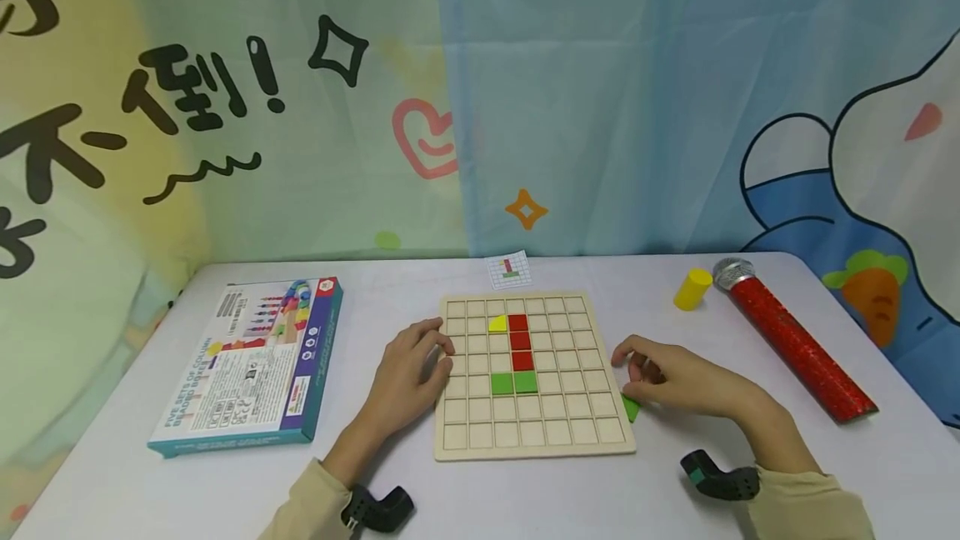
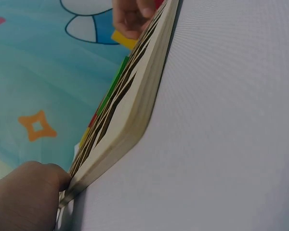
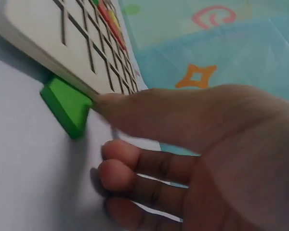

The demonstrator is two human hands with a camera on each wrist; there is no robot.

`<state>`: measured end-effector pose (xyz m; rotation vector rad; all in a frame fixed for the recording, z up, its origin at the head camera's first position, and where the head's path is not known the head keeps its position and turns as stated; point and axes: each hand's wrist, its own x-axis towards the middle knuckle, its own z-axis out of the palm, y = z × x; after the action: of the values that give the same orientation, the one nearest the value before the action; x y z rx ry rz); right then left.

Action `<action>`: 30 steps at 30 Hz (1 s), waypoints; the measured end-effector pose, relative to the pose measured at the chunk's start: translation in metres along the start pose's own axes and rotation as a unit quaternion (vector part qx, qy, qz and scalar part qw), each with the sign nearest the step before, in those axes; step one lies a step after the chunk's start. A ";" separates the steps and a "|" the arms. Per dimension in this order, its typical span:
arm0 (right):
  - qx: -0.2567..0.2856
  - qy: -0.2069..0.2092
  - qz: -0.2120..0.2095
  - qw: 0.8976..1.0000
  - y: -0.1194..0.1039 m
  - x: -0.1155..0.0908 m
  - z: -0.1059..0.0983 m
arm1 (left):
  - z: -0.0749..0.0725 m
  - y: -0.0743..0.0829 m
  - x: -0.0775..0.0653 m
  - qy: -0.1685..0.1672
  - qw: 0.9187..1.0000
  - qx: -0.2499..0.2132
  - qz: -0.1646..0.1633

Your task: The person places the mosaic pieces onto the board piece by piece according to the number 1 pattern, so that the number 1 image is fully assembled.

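Note:
A wooden grid board (image 1: 558, 440) lies on the white table, holding a small yellow tile (image 1: 498, 323), a column of red tiles (image 1: 519, 340) and two green tiles (image 1: 513, 382). My left hand (image 1: 408, 369) rests at its left edge, fingers relaxed, the thumb against the rim. At the right edge is my right hand (image 1: 682, 377), its index finger by the rim and the other fingers loosely bent. A loose green piece (image 3: 67, 103) with slanted sides sits against that edge, right beside the thumb tip. The thumb hides the right index finger in the right wrist view.
A small pattern card (image 1: 508, 270) lies behind the board. To the left is a flat printed box (image 1: 247, 365). A yellow cylinder (image 1: 692, 288) and a red glittery microphone (image 1: 798, 344) lie at the right. A printed cloth (image 1: 562, 107) hangs behind the table.

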<state>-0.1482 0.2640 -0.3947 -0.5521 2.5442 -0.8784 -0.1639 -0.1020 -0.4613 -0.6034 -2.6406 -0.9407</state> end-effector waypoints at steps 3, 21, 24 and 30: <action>0.010 -0.017 0.012 1.000 0.005 -0.002 -0.002 | -0.001 0.001 0.001 -0.003 1.000 0.000 -0.003; -0.033 0.031 0.047 0.998 0.013 -0.008 -0.008 | -0.003 0.001 0.001 -0.004 1.000 0.000 0.002; -0.056 0.038 0.061 0.996 0.011 -0.006 -0.006 | -0.002 0.001 0.001 -0.004 1.000 -0.001 0.001; -0.080 0.045 0.071 0.993 0.008 -0.005 -0.001 | -0.002 0.001 0.000 -0.002 1.000 -0.001 0.003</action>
<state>-0.1463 0.2726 -0.3981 -0.3806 2.7138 -0.6676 -0.1633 -0.1023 -0.4592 -0.6128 -2.6402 -0.9422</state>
